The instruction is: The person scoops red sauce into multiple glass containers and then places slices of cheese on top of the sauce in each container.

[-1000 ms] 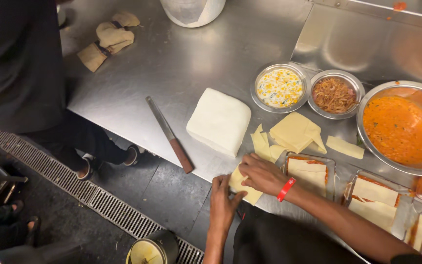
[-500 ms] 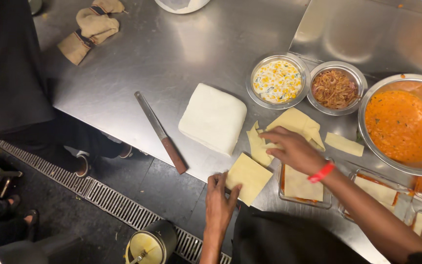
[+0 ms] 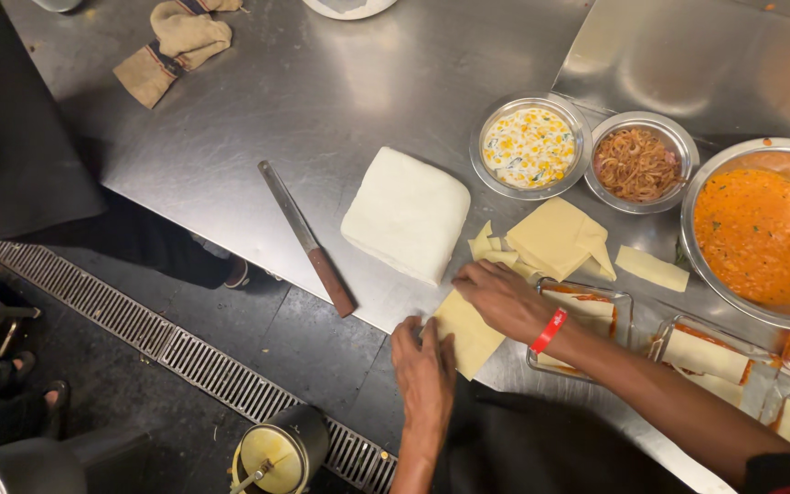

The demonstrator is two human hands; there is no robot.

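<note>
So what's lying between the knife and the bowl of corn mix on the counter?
In the head view, the white dough block sits between the knife and the corn bowl; the rest is bare steel counter.
</note>
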